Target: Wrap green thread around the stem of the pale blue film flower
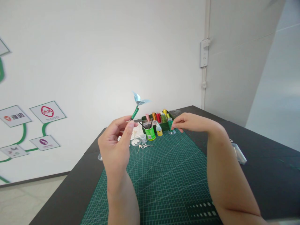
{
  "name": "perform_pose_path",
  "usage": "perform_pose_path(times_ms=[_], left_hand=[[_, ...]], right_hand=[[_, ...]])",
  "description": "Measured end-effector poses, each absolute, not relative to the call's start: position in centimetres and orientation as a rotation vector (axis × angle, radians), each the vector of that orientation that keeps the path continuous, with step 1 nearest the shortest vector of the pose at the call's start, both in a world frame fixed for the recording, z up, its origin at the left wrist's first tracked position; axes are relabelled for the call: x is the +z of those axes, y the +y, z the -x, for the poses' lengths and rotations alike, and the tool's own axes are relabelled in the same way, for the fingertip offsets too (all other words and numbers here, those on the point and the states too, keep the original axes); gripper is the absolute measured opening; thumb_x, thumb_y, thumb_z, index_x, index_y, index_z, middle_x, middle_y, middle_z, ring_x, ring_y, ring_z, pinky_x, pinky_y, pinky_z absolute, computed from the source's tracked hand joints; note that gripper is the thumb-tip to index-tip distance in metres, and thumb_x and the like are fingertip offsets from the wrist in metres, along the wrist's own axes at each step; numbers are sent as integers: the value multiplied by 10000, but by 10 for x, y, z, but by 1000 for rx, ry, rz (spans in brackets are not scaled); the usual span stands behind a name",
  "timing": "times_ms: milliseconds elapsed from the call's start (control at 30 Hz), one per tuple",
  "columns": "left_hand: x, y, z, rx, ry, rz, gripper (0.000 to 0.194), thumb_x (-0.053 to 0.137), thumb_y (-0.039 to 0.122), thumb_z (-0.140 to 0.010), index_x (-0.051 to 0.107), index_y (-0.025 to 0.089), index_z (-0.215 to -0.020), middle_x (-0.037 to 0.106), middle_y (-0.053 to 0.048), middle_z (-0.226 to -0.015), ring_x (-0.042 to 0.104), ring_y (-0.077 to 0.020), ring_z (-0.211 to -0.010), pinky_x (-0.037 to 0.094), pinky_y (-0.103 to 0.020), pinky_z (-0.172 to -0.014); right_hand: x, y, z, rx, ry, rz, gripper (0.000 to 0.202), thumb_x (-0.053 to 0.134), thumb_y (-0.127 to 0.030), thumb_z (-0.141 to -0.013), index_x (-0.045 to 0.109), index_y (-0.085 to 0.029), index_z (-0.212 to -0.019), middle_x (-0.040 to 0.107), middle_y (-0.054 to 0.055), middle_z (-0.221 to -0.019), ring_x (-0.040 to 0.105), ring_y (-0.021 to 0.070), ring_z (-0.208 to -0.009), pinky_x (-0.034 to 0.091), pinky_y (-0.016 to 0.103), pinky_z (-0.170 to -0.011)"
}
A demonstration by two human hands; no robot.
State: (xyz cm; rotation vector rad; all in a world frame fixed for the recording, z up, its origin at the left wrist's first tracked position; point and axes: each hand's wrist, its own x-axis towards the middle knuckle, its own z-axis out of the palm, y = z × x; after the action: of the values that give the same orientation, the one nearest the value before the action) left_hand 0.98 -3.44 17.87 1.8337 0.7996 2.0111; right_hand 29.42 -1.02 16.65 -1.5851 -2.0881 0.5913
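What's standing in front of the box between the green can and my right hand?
In the head view, a white-and-yellow bottle, then what looks like a green spool by your right hand.

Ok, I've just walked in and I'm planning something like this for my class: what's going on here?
A person's left hand holds up a pale blue flower by its partly green stem. The right hand is at the green spool; whether it pinches a thread is too small to tell. Scissors lie on the green cutting mat.
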Motion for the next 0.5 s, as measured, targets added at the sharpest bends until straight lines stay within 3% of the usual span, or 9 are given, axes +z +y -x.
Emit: perform_pose_path(times_ms=[133, 267, 367, 500], left_hand=[[179, -36, -7, 1996, 822, -1844, 122, 791, 283, -893, 825, 252, -1006, 799, -5, -801, 707, -114, -694, 509, -197, -587], [180, -36, -5, 1921, 833, -1870, 121, 788, 288, -895, 823, 266, -1008, 798, 3, -791, 720, -116, -710, 515, -196, -598], [179, -35, -6, 1850, 820, -1918, 107, 782, 278, -900, 823, 280, -999, 800, 13, -796, 725, -113, -738, 514, -196, -621], [179, -34, -8, 1774, 828, -1947, 111, 772, 278, -905, 823, 273, -1003, 801, 7, -802, 726, -127, -732, 519, -218, -623]], right_hand=[[156, 2, -302, 705, -2020, 1904, 232, 593, -331, -911, 686, -168, -775, 735, 67, -774, 529, 120, -515, 441, 298, -576], [152, 10, -303, 575, -1904, 2066, 193, 606, -250, -885, 695, -129, -762, 729, 142, -750, 605, 199, -561, 480, 365, -603], [161, 4, -290, 448, -1935, 1929, 231, 599, -285, -930, 745, -118, -994, 758, 164, -940, 691, 272, -837, 509, 406, -793], [174, -15, -255, 500, -1973, 1323, 454, 548, -480, -1006, 628, -211, -1363, 716, 104, -1252, 667, 233, -1132, 501, 369, -1002]])
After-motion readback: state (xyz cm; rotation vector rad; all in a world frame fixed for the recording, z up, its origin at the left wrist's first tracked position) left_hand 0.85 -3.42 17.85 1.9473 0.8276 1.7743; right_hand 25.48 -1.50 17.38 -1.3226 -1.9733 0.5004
